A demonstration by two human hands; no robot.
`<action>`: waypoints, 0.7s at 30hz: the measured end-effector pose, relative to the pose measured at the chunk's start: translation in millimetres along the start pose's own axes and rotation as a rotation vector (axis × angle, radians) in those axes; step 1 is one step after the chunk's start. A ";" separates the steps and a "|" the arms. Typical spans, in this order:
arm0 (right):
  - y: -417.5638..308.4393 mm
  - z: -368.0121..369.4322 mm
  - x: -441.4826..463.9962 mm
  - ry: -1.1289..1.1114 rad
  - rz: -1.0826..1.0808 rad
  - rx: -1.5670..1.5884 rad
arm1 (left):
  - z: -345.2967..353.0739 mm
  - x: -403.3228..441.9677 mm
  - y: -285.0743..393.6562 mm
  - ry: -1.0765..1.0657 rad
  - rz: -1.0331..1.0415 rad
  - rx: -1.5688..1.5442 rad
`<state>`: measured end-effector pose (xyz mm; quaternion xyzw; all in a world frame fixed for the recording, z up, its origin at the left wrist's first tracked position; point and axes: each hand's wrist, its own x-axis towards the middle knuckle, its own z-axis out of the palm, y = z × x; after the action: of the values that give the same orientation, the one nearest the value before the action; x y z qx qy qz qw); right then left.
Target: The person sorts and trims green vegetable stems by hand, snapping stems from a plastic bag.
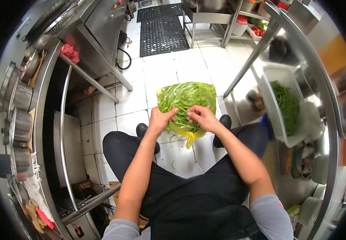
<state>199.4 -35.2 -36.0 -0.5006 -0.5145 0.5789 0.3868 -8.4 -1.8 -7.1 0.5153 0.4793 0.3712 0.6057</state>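
Note:
A yellow-tinted clear plastic bag [206, 93] full of green beans sits between my feet, its knotted yellow end [190, 141] toward me. Loose green beans [182, 116] show between my hands, over the bag. My left hand [161, 121] is at the bag's left side, thumb and fingers closed on green beans. On the right, my right hand [203, 119] has its thumb and fingertips pinched together at the beans; the piece in this pinch is too small to see clearly.
At right, a white plastic basket [272, 105] of green beans stands on a steel shelf. Steel table legs [251, 60] flank me, with a steel rail [65, 140] at left. Black rubber mats [163, 36] lie ahead on white floor tiles; several pots [21, 126] line the left shelf.

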 end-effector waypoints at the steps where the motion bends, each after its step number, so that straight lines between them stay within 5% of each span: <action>1: 0.3 2.1 -1.0 -0.060 0.027 0.083 | 6.3 -0.2 -0.1 0.023 -0.002 -0.085; 8: 7.4 9.0 -2.7 -0.191 0.234 0.135 | 6.2 5.1 -4.2 0.017 0.067 -0.190; 21: -3.3 6.6 -6.7 -0.139 -0.002 -0.211 | -6.6 3.7 9.5 0.017 0.069 -0.230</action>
<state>194.1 -42.4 -31.8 -0.4964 -0.5986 0.5546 0.2961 -13.4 5.2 1.4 0.4556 0.4208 0.4488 0.6434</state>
